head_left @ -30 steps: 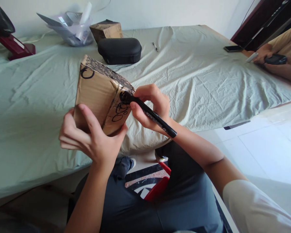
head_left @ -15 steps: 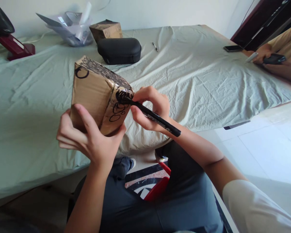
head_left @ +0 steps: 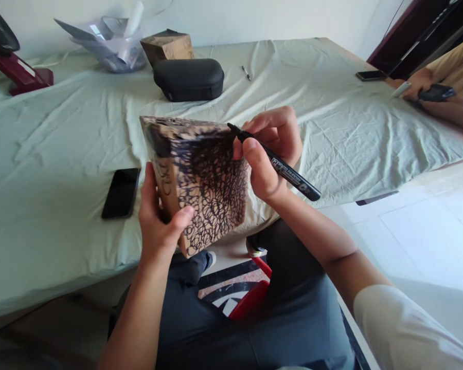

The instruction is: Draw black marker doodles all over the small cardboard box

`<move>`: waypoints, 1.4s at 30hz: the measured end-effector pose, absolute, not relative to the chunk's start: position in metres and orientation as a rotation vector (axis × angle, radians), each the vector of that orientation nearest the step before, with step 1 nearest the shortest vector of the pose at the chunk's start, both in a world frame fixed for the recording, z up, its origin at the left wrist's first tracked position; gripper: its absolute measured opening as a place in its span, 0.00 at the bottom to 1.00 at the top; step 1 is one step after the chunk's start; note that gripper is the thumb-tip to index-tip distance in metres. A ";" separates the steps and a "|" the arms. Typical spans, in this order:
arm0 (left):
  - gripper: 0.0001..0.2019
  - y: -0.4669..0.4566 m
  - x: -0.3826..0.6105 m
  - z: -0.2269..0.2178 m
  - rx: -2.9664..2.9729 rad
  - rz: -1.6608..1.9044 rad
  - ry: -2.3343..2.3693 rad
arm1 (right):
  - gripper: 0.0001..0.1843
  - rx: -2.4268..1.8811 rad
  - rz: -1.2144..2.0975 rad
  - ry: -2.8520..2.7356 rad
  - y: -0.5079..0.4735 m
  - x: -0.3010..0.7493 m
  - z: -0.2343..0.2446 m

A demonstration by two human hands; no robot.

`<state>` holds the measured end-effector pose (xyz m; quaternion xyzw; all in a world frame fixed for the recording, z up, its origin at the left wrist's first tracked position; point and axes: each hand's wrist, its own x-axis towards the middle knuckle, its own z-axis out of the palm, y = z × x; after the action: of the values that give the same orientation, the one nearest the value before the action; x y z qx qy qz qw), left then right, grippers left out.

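Box [head_left: 200, 180] has been turned since a second ago: scribbled face now toward camera, pen [head_left: 275, 165] lifted to its top right edge. Left hand [head_left: 158, 226] clamps the box's lower left corner; right hand [head_left: 270, 149] pinches the pen. This face looks mostly inked, with bare patches at the lower left. Phone [head_left: 121, 192] lies on the bed [head_left: 332, 113], left of the grip.

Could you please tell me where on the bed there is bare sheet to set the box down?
Free: the wide sheet between the small pen and the other person's hand, and the stretch left of the phone. Crowded: the far left corner, with black case, small carton and plastic wrapping.
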<state>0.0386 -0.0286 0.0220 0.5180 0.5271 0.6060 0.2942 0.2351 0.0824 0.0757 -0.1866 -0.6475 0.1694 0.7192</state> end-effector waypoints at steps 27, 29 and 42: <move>0.44 -0.021 0.012 -0.019 0.818 1.443 1.185 | 0.21 -0.616 0.804 -1.388 0.142 0.235 0.035; 0.41 -0.020 0.012 -0.022 0.823 1.460 1.171 | 0.19 -0.653 0.798 -1.398 0.145 0.237 0.035; 0.31 -0.021 0.028 0.014 0.433 1.432 1.073 | 0.18 -0.598 1.107 -1.378 0.104 0.251 0.079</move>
<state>0.0279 -0.0205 0.0141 0.1870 0.4640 0.6190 0.6054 0.2513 0.1043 0.0785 -0.2573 -0.5935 0.4767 0.5953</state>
